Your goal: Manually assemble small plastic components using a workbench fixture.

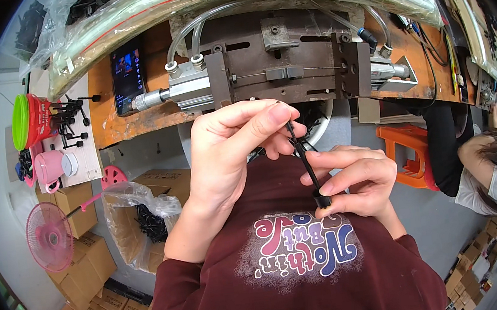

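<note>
In front of my chest, both hands are closed on one slim black rod [307, 162] with a wider knob at its lower end. My left hand [232, 147] pinches the thin upper end between thumb and fingers; a tiny dark tip shows above the thumb. The fingers of my right hand [357, 180] grip the knobbed end, near my shirt. The rod slants from upper left to lower right. Just beyond my hands stands a dark metal fixture [242, 37] with a pneumatic cylinder [188, 90] on its left and another cylinder [389, 71] on its right.
A phone [129, 77] lies on the wooden bench [105, 118]. To the left are a red tub [41, 120], several black knobbed parts [72, 122], a pink fan [49, 236] and a plastic-lined box [134, 245]. An orange stool [409, 156] and a co-worker [483, 172] are at right.
</note>
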`<state>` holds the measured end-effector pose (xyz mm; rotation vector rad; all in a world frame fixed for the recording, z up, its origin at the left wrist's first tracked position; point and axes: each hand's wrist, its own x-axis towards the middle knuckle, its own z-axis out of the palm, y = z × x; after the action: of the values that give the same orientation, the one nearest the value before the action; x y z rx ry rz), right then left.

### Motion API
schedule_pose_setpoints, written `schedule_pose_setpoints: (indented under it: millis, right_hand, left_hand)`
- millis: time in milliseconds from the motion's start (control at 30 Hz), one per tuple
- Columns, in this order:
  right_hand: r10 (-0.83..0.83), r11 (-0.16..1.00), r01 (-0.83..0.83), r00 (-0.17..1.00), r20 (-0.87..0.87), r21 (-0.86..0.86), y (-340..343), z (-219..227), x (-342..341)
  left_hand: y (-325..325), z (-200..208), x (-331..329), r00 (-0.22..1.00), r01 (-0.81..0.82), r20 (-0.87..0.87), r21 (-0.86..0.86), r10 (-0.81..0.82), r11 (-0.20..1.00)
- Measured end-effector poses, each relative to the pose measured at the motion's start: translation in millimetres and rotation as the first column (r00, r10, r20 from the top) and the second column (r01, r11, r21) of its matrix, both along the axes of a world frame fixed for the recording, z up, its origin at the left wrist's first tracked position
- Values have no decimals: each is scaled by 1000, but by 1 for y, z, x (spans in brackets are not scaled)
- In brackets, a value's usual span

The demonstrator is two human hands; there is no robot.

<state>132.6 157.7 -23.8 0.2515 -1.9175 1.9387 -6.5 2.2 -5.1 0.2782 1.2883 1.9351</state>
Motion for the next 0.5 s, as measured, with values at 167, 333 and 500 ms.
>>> schedule_pose_setpoints:
  millis: [167,333,500]
  right_hand:
    - [13,994,-12,1000,-8,112,4,1,0]
    - [-13,988,15,1000,-18,155,2,1,-2]
    - [-64,975,66,998,-18,212,-1,5,-2]
  left_hand:
    - [-2,-1,-2,1000,6,14,16,-7,1000]
    - [-3,-2,-2,999,16,31,5,-17,1000]
    - [-2,-3,-2,999,34,18,-6,-34,999]
